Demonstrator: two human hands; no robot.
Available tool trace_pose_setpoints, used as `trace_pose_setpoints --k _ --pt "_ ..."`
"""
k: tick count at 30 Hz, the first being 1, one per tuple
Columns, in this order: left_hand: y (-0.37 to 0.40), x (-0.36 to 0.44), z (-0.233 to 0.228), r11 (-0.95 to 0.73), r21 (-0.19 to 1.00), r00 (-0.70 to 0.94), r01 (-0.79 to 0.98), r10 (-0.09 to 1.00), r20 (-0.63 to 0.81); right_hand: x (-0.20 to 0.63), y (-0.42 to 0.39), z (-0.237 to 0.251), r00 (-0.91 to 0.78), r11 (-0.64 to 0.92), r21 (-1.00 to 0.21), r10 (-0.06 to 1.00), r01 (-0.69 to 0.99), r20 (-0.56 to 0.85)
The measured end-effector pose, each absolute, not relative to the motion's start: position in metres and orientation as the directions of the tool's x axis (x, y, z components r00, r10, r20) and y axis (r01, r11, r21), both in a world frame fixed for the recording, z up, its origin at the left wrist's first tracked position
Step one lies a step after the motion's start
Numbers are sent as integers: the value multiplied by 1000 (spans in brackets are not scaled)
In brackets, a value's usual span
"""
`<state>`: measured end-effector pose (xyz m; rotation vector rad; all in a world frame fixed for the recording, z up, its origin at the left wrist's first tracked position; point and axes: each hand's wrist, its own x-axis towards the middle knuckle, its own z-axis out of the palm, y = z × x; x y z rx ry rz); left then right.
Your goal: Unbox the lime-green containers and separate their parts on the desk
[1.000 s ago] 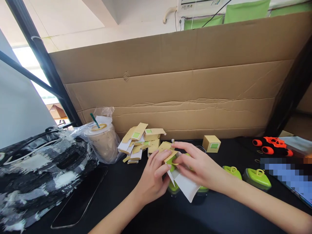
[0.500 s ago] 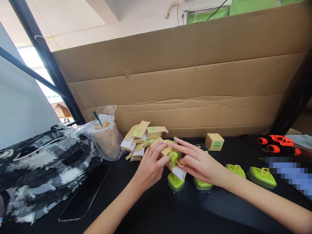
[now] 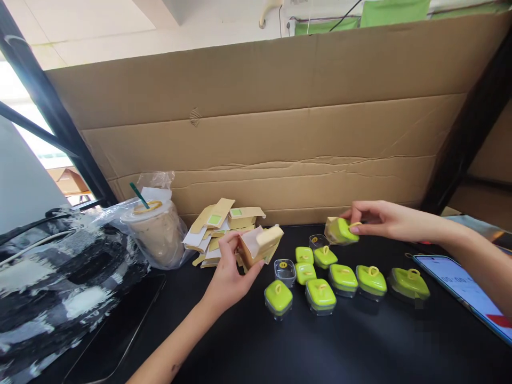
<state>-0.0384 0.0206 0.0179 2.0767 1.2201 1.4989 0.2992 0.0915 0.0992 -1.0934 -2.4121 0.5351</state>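
we see small kraft box [image 3: 260, 244]: open, flap up, tilted, held above black table | green-lidded clear case [image 3: 341, 230]: tilted, held aloft, well right of box

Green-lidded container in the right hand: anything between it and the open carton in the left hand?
Nothing visible in the gap. The right hand holds the green-lidded container above the table; the left hand holds the open carton. The other green-lidded containers sit lower, on the table below that line.
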Motion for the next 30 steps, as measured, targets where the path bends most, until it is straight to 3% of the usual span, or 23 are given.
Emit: trace_pose_setpoints --k 2,4,7,10,13,14,16,18,19,21,24,30 --pt "18 -34 22 -461 853 13 246 881 472 310 102 88 -616 594 -401 783 697 88" --pt "16 -30 27 -332 943 -25 -11 943 331 312 110 71 -630 592 -361 776 720 16" --pt "14 -25 31 -185 938 -43 -292 983 181 307 118 52 -657 609 -342 753 716 -33" --pt "14 -24 32 -108 899 -42 -424 994 100 296 116 53 -661 625 -312 750 716 -16" --pt "13 -22 33 -48 865 -26 -499 999 41 266 95 67 -640 671 -239 741 701 202" --pt "12 -22 33 -25 858 -15 -513 1000 21 252 84 71 -669 746 -157 654 647 353" --pt "11 -20 32 18 838 20 -545 1000 -8 218 62 74 -752 878 90 345 470 562" --pt "10 -19 31 70 809 78 -583 996 -29 186 43 71 -825 884 339 87 323 559" --pt "10 -19 30 111 793 113 -600 992 -53 173 36 67 -837 861 411 30 299 546" --pt "11 -21 29 203 760 168 -618 978 -125 155 31 60 -821 801 513 -50 307 569" --pt "12 -23 32 285 729 197 -623 959 -206 149 33 55 -786 749 575 -120 329 606" --pt "9 -26 43 246 751 191 -613 968 -161 159 33 58 -762 679 641 -185 357 620"
